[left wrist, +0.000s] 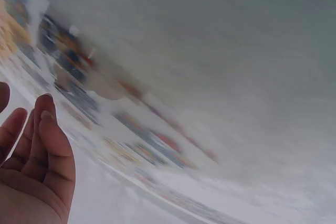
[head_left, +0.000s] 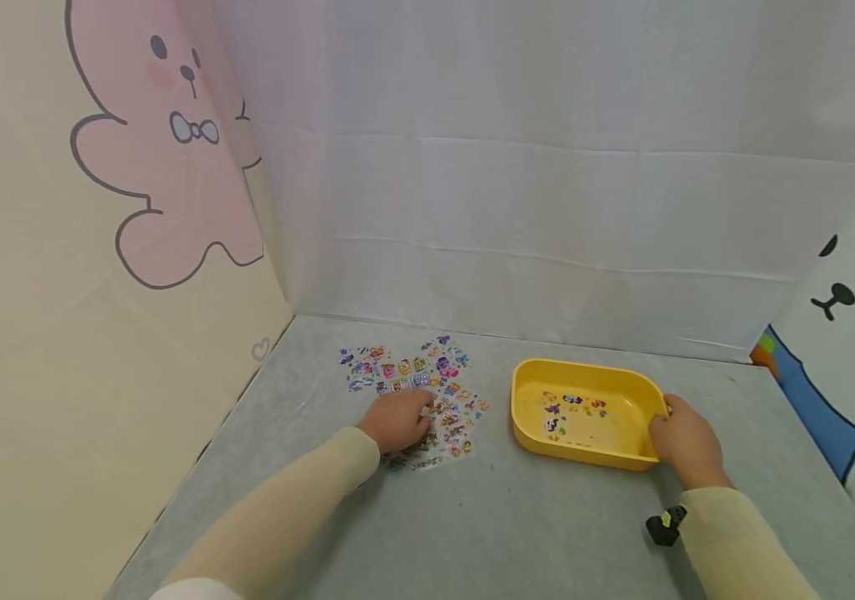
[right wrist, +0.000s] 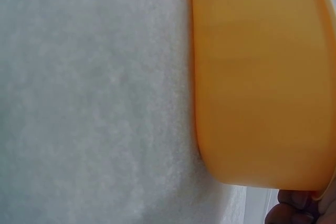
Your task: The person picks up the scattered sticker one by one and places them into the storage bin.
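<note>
Several clear sticker sheets with small colourful pictures lie overlapping on the grey table. My left hand is over them, fingers curled, thumb and forefinger pinching at a sheet. In the left wrist view, the thumb and forefinger of the left hand meet in front of the blurred stickers; what lies between the tips is hard to make out. To the right, a shallow yellow tray stands on the table with colourful stickers inside. My right hand grips its right-hand rim, fingertips showing beneath the rim in the right wrist view.
A pale curtain hangs behind the table. Walls with cartoon figures stand at the left and right. A small black device sits at the right wrist.
</note>
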Available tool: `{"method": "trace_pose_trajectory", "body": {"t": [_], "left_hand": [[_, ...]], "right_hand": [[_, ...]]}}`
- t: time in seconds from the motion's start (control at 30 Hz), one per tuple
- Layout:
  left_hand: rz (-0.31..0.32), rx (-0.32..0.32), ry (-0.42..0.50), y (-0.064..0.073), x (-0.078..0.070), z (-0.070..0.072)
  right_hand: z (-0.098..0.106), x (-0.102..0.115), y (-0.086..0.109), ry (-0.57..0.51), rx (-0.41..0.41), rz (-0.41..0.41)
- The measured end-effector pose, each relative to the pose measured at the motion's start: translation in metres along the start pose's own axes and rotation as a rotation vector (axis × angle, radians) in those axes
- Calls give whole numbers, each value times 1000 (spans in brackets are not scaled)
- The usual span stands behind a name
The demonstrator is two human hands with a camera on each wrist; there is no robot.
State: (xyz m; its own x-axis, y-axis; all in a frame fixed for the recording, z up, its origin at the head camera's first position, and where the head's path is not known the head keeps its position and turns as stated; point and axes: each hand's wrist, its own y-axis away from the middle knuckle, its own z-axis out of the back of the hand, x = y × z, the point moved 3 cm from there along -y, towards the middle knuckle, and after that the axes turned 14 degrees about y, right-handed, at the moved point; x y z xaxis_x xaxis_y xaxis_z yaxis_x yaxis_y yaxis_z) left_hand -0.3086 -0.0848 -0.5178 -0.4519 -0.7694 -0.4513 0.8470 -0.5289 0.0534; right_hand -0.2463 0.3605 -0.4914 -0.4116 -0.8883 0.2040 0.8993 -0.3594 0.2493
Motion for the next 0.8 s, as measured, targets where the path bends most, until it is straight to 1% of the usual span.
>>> {"method": "trace_pose_trajectory", "body": {"t": [0.13, 0.23, 0.3, 0.37, 0.53, 0.63, 0.8], "left_hand": [[14, 7, -10, 7, 6, 9], [20, 12, -37, 10, 10, 12], [12, 11, -76, 12, 13, 14], [-9, 9, -115, 14, 17, 15], [-57, -18, -154, 17, 34, 15], [-58, -30, -179, 18, 45, 13], [-55, -36, -187, 20, 56, 11]], "right_hand": [[0, -1, 0, -2, 0, 2], [0, -1, -1, -6, 3, 0], [-1, -1, -1, -7, 4, -5], [-1, -1, -1, -5, 4, -7], [-2, -1, -1, -5, 4, 1], [-2, -1, -1, -11, 2, -3], [-3, -1, -1, -16, 8, -8]]}}
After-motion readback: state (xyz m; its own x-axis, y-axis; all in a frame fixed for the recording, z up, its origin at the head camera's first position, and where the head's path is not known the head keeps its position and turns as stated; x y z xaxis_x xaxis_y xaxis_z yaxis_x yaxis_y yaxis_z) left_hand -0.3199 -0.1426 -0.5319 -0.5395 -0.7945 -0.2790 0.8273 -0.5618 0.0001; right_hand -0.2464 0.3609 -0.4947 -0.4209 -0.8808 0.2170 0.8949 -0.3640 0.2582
